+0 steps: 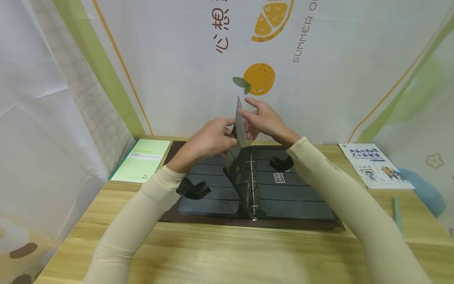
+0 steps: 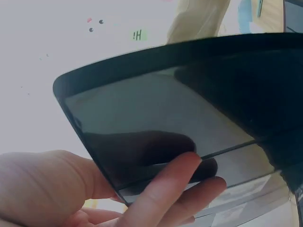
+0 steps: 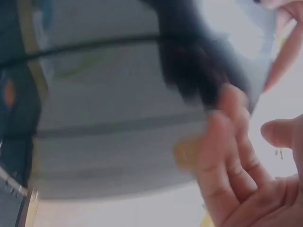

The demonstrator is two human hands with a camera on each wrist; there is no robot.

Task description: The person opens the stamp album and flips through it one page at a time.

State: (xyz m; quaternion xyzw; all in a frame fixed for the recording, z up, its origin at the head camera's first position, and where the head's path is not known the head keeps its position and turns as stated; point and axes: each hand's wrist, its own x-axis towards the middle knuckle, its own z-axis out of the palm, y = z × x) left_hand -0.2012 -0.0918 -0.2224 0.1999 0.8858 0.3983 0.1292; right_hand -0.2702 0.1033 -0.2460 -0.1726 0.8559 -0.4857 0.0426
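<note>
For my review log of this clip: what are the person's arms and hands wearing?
Both arms wear long, snug cream-beige sleeves reaching the wrists; the right sleeve carries small dark lettering near the forearm, while the left sleeve looks plain. A black wrist mount sits under the left wrist, another at the right. The left hand and right hand are bare, ungloved.

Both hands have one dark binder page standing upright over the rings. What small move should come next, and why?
Probably lay the page down onto one side. It stands upright over the rings, pinched by the left hand, with the right hand at its top edge. Which side, I cannot tell.
</note>
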